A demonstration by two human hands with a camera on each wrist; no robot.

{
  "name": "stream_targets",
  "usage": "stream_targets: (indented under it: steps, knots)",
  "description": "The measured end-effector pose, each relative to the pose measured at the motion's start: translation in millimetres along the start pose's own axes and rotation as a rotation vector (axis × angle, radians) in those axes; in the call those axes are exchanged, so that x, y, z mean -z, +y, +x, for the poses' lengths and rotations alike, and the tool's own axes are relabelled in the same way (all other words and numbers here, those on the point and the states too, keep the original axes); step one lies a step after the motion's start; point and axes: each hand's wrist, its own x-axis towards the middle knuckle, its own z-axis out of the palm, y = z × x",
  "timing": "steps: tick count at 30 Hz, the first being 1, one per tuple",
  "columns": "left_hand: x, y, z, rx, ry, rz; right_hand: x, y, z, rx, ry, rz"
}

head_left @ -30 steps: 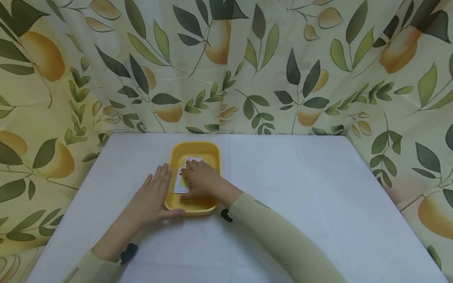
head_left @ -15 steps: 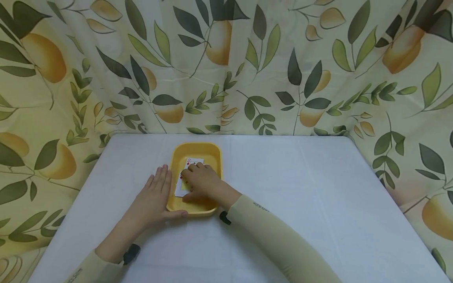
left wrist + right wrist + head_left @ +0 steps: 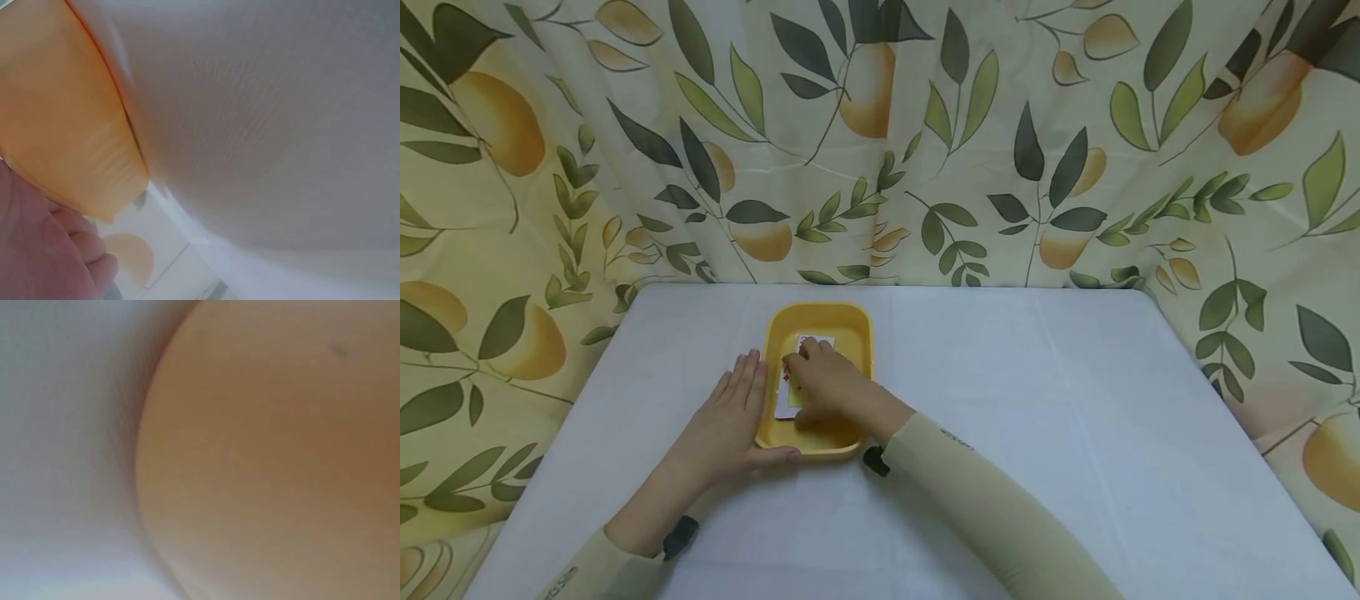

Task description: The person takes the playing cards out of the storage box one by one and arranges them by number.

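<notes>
A yellow tray (image 3: 853, 327) stands left of centre on the white table, with playing cards inside. One card (image 3: 786, 402), with red marks and a yellow picture, overlaps another card (image 3: 826, 340) behind it. My left hand (image 3: 727, 414) lies along the tray's left side, fingers straight, thumb across the near corner. In the left wrist view, its fingers (image 3: 84, 247) are beside the tray's outer wall. My right hand (image 3: 831, 383) reaches into the tray, bent fingers and thumb on the nearer card, covering most of it. The right wrist view holds only a blurred tray wall (image 3: 250, 456).
A white cloth covers the table (image 3: 1015, 417), which extends well to the right of the tray. Behind and at both sides hangs a curtain (image 3: 955, 150) with fruit and leaf patterns. A black wrist device (image 3: 681, 537) sits under the left sleeve.
My right fingers have drawn in from a wider spread and curled over the nearer card. The left hand keeps its place against the tray; the whole view has shifted slightly.
</notes>
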Motion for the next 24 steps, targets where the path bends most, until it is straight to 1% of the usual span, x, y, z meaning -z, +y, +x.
stream_targets:
  steps: [2,9,12,19,24]
  knots:
    - [-0.1,-0.2,0.1,-0.001,0.001,0.0,2.9,2.1,-2.2,0.004,0.008,0.007]
    - [1.0,0.4,-0.2,0.001,-0.009,0.0,18.6,8.9,-13.8,-0.032,0.012,0.104]
    - [1.5,1.2,0.0,0.002,-0.011,0.0,25.7,12.8,-18.6,-0.04,0.031,0.123]
    - [1.8,1.2,0.7,0.002,-0.017,0.002,40.0,24.5,-27.6,-0.059,0.07,0.146]
    - [2.6,2.5,1.3,0.014,-0.024,-0.005,51.1,36.7,-34.5,-0.07,0.099,0.129]
